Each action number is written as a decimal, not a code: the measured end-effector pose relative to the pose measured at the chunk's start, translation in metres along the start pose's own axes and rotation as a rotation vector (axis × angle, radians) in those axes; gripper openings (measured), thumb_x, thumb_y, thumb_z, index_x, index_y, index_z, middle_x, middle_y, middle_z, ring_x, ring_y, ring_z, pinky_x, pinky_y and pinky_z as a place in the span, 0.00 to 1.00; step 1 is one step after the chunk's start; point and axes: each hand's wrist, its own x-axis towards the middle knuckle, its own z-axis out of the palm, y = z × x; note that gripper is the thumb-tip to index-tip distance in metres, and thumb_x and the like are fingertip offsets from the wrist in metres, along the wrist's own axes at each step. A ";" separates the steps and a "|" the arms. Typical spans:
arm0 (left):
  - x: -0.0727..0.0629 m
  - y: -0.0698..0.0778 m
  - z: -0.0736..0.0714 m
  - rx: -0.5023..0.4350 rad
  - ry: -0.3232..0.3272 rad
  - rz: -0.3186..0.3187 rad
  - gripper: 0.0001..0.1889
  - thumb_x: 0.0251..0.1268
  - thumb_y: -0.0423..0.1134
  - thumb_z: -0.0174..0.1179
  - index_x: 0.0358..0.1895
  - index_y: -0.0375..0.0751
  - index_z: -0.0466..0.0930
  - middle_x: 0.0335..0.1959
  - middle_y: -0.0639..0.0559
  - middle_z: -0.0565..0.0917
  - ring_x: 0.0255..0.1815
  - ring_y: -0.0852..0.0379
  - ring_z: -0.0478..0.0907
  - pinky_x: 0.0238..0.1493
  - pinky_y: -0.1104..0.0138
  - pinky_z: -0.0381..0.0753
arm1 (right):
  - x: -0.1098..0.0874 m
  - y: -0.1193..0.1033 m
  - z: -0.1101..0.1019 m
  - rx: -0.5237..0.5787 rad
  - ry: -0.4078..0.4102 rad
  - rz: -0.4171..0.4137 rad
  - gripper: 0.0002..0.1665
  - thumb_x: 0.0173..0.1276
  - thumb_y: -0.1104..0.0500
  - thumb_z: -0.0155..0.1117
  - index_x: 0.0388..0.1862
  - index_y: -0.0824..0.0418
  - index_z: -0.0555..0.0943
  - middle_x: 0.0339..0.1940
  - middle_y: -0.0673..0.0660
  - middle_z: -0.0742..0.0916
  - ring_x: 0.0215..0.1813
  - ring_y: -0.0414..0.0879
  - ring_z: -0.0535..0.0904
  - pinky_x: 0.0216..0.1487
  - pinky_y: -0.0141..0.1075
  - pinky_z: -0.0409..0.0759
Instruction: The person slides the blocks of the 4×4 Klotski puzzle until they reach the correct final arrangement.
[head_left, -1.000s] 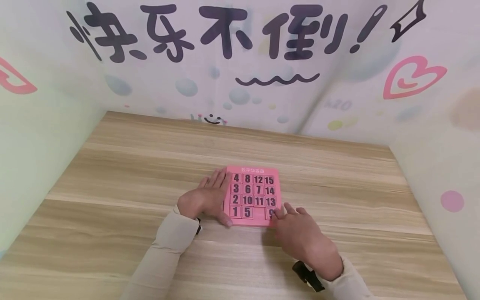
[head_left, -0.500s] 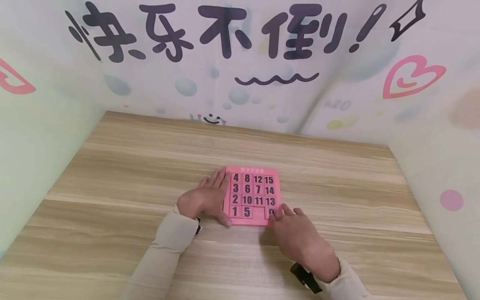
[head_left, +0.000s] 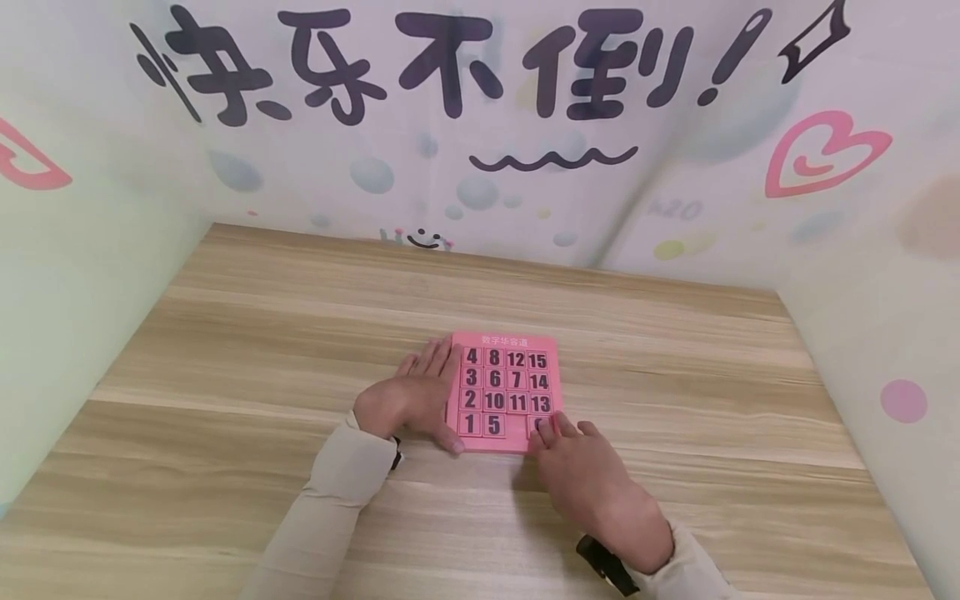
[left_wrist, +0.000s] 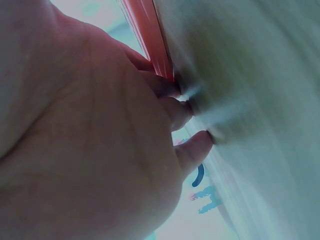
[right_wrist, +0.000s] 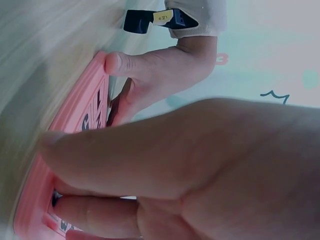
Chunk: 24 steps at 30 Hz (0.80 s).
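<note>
A pink number sliding puzzle (head_left: 465, 339) lies flat on the table, with dark-numbered tiles in rows. My left hand (head_left: 423, 393) rests along its left side, fingers stretched out and thumb at the near left corner. Those fingertips (left_wrist: 202, 142) reach down to the tabletop in the left wrist view. On the near right corner, my right hand (head_left: 588, 479) touches the tile 9 (head_left: 535, 427) with its fingertips, which partly cover the number. Left of that tile is a gap in the bottom row, beside tile 5 (head_left: 493, 425). In the right wrist view the right thumb (right_wrist: 100, 150) lies across the puzzle's near edge.
The wood-grain table (head_left: 315, 308) surrounds the puzzle on all sides. A printed cloth wall (head_left: 300, 179) with large dark characters rises behind, and pale walls stand left and right. Dark wrist straps (head_left: 606, 567) sit at the cuffs.
My right hand has shifted slightly left, and the tile 9 has slid a little left with it, its number now more covered. The left hand and puzzle frame stay in place.
</note>
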 end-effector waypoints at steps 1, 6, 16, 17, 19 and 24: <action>0.000 0.000 0.000 0.002 -0.001 0.000 0.74 0.42 0.58 0.78 0.79 0.36 0.28 0.81 0.41 0.26 0.81 0.44 0.24 0.80 0.50 0.31 | 0.000 -0.001 0.000 0.002 -0.001 -0.001 0.25 0.73 0.61 0.56 0.68 0.58 0.76 0.72 0.56 0.76 0.75 0.53 0.67 0.72 0.51 0.69; -0.001 0.001 -0.001 0.006 0.000 0.001 0.74 0.42 0.58 0.78 0.79 0.36 0.28 0.81 0.41 0.27 0.81 0.44 0.24 0.80 0.50 0.31 | 0.002 -0.003 0.001 0.009 0.015 -0.007 0.25 0.74 0.60 0.55 0.68 0.58 0.75 0.71 0.56 0.76 0.74 0.53 0.68 0.71 0.51 0.69; -0.001 0.001 -0.001 0.000 -0.005 0.001 0.74 0.42 0.58 0.78 0.79 0.36 0.28 0.80 0.41 0.26 0.81 0.44 0.24 0.80 0.50 0.30 | 0.002 -0.006 0.003 0.010 0.062 -0.020 0.24 0.74 0.60 0.54 0.67 0.60 0.76 0.70 0.57 0.77 0.74 0.53 0.69 0.71 0.50 0.70; -0.001 0.001 -0.001 0.000 -0.006 0.001 0.74 0.42 0.58 0.78 0.79 0.36 0.28 0.80 0.41 0.26 0.81 0.44 0.24 0.80 0.50 0.30 | 0.003 -0.006 0.003 0.005 0.064 -0.024 0.24 0.74 0.60 0.54 0.67 0.60 0.76 0.70 0.57 0.77 0.73 0.53 0.69 0.71 0.49 0.70; -0.002 0.001 -0.001 -0.002 -0.005 0.000 0.74 0.42 0.58 0.78 0.79 0.36 0.28 0.80 0.41 0.26 0.81 0.44 0.24 0.80 0.50 0.30 | 0.003 -0.006 0.004 -0.008 0.070 -0.032 0.24 0.74 0.60 0.55 0.67 0.59 0.77 0.70 0.56 0.78 0.73 0.53 0.70 0.70 0.49 0.71; -0.002 0.001 -0.002 -0.007 -0.004 -0.002 0.74 0.42 0.58 0.78 0.79 0.36 0.28 0.81 0.41 0.27 0.81 0.44 0.24 0.80 0.50 0.31 | 0.003 -0.007 0.005 -0.035 0.102 -0.058 0.24 0.73 0.59 0.57 0.67 0.58 0.77 0.69 0.55 0.78 0.72 0.52 0.71 0.69 0.48 0.73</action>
